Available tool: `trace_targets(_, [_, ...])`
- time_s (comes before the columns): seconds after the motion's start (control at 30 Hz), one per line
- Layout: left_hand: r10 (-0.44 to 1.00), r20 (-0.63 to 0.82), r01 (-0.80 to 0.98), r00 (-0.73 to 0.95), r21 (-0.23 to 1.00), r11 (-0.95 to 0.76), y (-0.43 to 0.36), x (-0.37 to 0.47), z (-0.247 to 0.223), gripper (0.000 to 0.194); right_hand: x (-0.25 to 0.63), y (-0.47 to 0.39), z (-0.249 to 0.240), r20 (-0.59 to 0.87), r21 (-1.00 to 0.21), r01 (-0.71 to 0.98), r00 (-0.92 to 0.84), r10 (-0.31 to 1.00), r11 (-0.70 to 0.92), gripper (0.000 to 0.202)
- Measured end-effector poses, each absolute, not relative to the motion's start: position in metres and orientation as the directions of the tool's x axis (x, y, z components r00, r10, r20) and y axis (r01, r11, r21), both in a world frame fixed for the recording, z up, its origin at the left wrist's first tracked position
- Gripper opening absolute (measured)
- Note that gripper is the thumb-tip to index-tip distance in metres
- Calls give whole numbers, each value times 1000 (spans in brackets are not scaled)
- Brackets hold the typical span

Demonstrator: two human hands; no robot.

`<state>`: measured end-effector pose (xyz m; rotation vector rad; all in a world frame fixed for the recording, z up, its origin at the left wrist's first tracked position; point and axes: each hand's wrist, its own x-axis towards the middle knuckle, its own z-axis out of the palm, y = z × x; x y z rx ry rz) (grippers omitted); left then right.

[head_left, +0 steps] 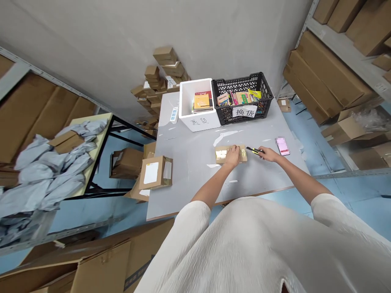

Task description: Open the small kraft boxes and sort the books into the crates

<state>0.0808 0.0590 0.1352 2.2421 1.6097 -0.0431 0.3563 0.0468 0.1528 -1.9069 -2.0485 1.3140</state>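
Grey tabletop (186, 171) | brown package (221, 155) | oblong, shiny golden glare on top

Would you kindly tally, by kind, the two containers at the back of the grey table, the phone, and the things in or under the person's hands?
White box: 1
Black crate: 1
Phone: 1
Black-and-yellow tool: 1
Cardboard parcel: 1
Total: 5

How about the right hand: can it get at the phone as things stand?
Probably yes: the phone lies on the tabletop just right of the right hand, with nothing visible between them. That hand grips a black-and-yellow tool, though, so it may need freeing first.
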Motion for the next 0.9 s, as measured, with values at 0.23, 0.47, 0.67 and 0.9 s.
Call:
trace_targets(0.23, [912, -226, 927, 342, 241, -287, 75, 83, 137, 48, 344, 33, 160, -326, -399, 879, -402, 855, 261, 43])
trace_targets(0.47, [895, -201, 907, 398, 231, -351, 82, 83, 131, 40, 335, 28, 153, -308, -257, 913, -387, 869, 316, 48])
trace_targets(0.67, [901, -138, 904, 411, 188, -384, 75, 88, 120, 53, 336, 34, 141, -270, -293, 902, -397, 877, 318, 46])
trace_targets(0.9, [897, -131, 899, 422, 187, -396, 70, 86, 107, 62, 332, 25, 127, -212, -321, 919, -304, 929, 228, 47])
